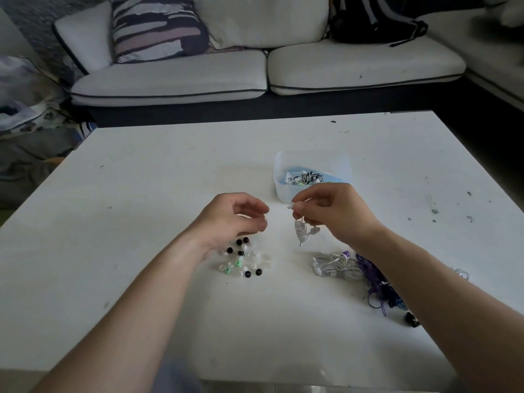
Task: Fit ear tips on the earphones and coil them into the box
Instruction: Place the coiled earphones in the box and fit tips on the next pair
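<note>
My right hand (331, 211) pinches a white earphone (301, 232); its earbud end sticks out left of my fingertips and the coiled cord and plug hang below. My left hand (235, 217) hovers over a scatter of ear tips (243, 259) in black, clear, white and green, its fingers loosely curled; whether it holds a tip I cannot tell. The clear plastic box (283, 191) stands just behind my right hand, with several coiled earphones inside. A tangle of white earphones (337, 266) and purple earphones (374, 282) lies under my right forearm.
The white table (141, 194) is smudged, with dark specks toward its right edge. A small black object (411, 319) lies near my right arm. A white sofa (255, 72) with a striped cushion stands beyond the table's far edge.
</note>
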`<state>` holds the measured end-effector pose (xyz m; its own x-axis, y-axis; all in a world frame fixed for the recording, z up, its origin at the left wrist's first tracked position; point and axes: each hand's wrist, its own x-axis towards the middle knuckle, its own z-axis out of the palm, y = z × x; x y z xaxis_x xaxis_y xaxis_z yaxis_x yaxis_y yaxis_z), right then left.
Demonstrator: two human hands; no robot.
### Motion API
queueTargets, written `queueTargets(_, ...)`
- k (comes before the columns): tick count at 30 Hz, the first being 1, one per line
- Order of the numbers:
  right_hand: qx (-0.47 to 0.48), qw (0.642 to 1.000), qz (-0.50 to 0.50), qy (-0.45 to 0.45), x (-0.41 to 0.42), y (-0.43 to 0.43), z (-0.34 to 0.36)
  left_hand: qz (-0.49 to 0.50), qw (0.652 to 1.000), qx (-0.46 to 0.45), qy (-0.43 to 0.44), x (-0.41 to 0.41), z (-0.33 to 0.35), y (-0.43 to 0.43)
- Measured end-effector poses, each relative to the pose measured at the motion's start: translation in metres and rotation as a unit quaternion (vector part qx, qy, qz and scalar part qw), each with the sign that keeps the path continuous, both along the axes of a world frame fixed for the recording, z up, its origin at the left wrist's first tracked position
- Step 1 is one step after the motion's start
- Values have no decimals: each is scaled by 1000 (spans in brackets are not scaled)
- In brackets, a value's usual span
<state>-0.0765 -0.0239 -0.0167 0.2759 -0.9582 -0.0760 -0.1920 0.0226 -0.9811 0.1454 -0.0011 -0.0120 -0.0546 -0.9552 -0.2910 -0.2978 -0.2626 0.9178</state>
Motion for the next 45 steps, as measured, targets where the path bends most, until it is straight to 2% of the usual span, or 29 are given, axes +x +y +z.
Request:
queueTargets(5,26,996,7,-85,6,5,5,25,974,20,223,-12,10,1)
queueTargets(11,22,990,25,-140,9,10,13,36,954,15,298,-18,17,6)
queueTargets(23,2,993,18,-116,8,12,15,36,945,4,324,-20,17,7)
queueTargets(28,2,995,11,-102,6,11,15,38,950,7,309,-20,17,7)
queueTargets(45,25,988,86,-123,2,11,18,18,954,14,299,-24,14,8)
